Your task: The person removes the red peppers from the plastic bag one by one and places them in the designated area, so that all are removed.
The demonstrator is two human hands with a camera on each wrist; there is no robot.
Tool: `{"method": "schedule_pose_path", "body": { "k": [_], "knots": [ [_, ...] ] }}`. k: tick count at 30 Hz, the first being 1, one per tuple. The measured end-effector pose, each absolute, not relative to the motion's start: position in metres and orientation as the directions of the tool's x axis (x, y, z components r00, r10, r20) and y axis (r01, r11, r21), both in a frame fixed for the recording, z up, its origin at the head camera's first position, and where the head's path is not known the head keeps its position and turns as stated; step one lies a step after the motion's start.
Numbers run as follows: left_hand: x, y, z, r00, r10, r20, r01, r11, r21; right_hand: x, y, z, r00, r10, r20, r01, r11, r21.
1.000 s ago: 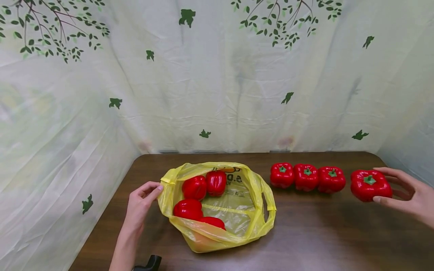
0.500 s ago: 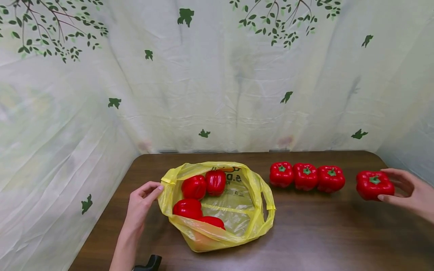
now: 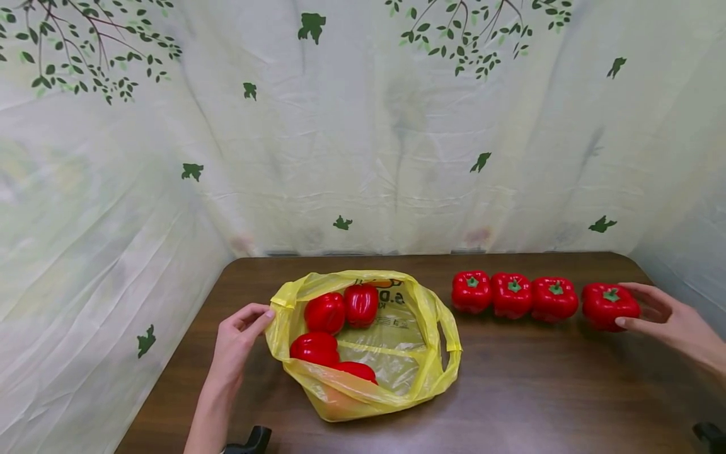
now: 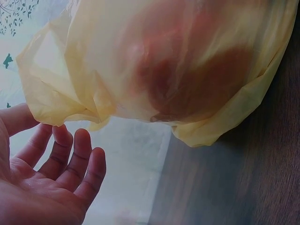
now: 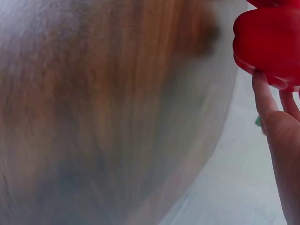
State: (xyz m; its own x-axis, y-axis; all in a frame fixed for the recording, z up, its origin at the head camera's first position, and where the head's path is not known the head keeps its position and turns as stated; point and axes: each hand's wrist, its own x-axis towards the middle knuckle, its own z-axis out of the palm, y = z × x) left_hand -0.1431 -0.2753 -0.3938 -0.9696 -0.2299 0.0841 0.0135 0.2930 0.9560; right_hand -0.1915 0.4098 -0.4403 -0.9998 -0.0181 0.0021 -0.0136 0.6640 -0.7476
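Note:
My left hand pinches the left rim of a yellow plastic bag between thumb and index finger, its other fingers loosely bent in the left wrist view. The bag lies with its mouth wide, and several red bell peppers sit inside. To the right, my right hand holds a red bell pepper from its right side, thumb in front and fingers behind. That pepper stands stem up beside the right end of a row of 3 more red bell peppers. Whether it bears on the table, I cannot tell.
All of this is on a dark brown wooden table. A pale curtain printed with leaves hangs behind and at the sides. Black pieces of gear show by the wrists at the bottom edge.
My right hand first shifted the held pepper slightly right, then brought it left, up to the end of the row. The left hand and bag have stayed in place.

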Motion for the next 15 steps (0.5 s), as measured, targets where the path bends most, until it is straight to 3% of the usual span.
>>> {"method": "schedule_pose_path", "body": {
  "k": [15],
  "knots": [
    [-0.143, -0.276, -0.394, -0.97, -0.23, 0.081, 0.012, 0.285, 0.958, -0.2, 0.418, -0.46, -0.992, -0.103, -0.074, 0.011, 0.511, -0.86]
  ]
}}
